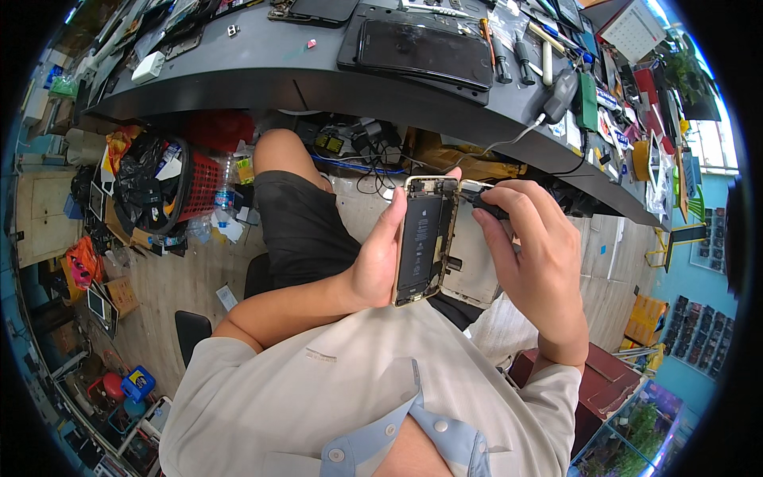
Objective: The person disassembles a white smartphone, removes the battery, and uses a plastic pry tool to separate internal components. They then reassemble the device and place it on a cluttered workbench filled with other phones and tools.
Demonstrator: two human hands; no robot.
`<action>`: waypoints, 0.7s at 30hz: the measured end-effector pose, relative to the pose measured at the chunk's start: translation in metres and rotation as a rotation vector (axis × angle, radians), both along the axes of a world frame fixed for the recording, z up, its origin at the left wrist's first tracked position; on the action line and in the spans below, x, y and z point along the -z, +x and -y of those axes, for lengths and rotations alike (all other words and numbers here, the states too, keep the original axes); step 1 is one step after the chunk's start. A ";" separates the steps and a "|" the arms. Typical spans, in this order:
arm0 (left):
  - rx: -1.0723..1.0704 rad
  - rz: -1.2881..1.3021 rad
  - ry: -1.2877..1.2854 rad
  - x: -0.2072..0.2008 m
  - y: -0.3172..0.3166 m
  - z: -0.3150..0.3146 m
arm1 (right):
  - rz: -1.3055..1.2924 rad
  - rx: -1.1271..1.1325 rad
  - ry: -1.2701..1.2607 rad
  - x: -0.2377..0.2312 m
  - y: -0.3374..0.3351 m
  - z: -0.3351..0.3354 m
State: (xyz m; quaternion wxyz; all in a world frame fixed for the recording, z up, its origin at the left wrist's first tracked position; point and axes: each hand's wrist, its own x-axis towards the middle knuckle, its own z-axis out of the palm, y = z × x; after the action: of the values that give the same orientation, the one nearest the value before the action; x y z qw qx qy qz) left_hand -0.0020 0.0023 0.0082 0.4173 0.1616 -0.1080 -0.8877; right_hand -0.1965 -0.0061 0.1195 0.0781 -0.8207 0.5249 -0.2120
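Observation:
My left hand (377, 253) is wrapped round an opened smartphone (421, 238) in front of my chest, its inside facing up. A long black battery fills most of the frame. Along the phone's right edge, the light-coloured screen panel (470, 266) is folded out and still sits against the frame. My right hand (540, 246) pinches a small dark-handled screwdriver (494, 205) between thumb and fingers. It lies over the upper part of the panel, close to the phone's top right corner; its tip is too small to make out.
A grey workbench (238, 60) crosses ahead, bearing a large black phone (425, 52), several hand tools and a grey power adapter (561, 95). Cables (373, 159) hang below it. A red basket (199, 187) with black bags stands left; a dark red box (572, 381) is at my right.

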 end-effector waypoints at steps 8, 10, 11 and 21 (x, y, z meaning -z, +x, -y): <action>0.004 0.035 -0.049 0.003 0.001 0.006 | -0.001 -0.001 -0.018 0.001 -0.001 0.003; 0.004 0.030 -0.046 0.005 0.001 0.006 | -0.007 0.002 -0.009 0.000 -0.001 0.003; 0.007 0.027 -0.050 0.006 0.001 0.006 | -0.015 0.005 -0.006 -0.001 -0.001 0.003; -0.012 -0.015 -0.068 0.009 0.002 0.004 | -0.024 0.013 -0.016 0.002 0.000 0.006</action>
State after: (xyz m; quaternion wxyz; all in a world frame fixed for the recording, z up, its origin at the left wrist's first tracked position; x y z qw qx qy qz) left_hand -0.0001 -0.0017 -0.0012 0.4288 0.1414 -0.1339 -0.8822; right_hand -0.1961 -0.0117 0.1173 0.0641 -0.8202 0.5295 -0.2069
